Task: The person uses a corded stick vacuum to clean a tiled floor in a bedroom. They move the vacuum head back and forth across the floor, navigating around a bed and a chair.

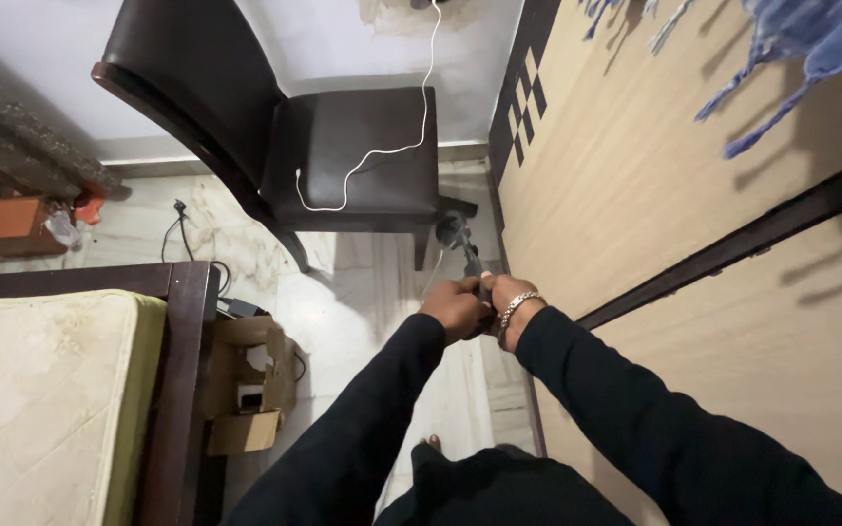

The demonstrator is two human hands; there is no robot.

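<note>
Black-sleeved arms meet ahead: left hand and right hand both curl tightly around a dark long-handled tool, possibly a brush, beside the wooden wardrobe. Swinging it could snag the white cable on the chair.

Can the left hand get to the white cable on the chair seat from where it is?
Probably yes: the left hand grips the dark tool just below the chair, with nothing between it and the white cable.
</note>
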